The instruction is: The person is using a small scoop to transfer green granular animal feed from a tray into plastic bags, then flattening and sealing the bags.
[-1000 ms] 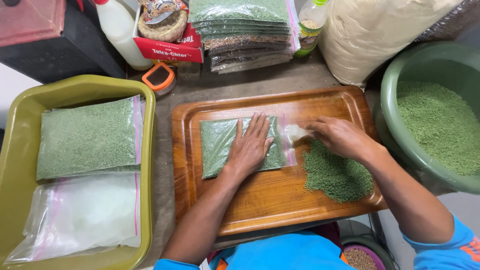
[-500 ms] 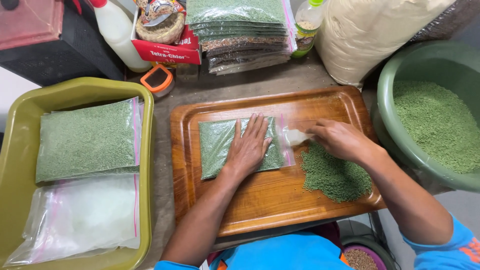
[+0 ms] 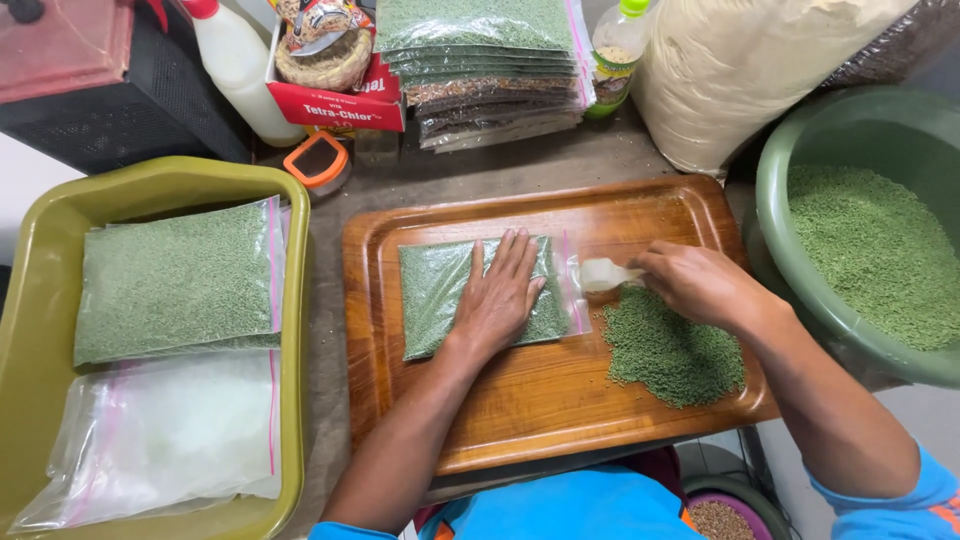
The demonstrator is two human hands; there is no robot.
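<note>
Left hand point(image 3: 500, 300) lies flat, fingers spread, on a clear zip bag of green pellets point(image 3: 440, 295); right hand point(image 3: 695, 285) fingers pinch a small white scoop point(image 3: 603, 274) by the loose pellet pile point(image 3: 672, 350) on the wooden tray point(image 3: 540, 420).

A: So much green. The pellet pile point(image 3: 672, 350) on the tray point(image 3: 560, 420) is dark green, same as the bag point(image 3: 440, 295) beside it.

B: Tray's warm honey-brown wood. Tub point(image 3: 30, 330) left of it is olive, basin point(image 3: 790, 230) right of it duller green.

Bright, even light — sharp; edges bowed
</note>
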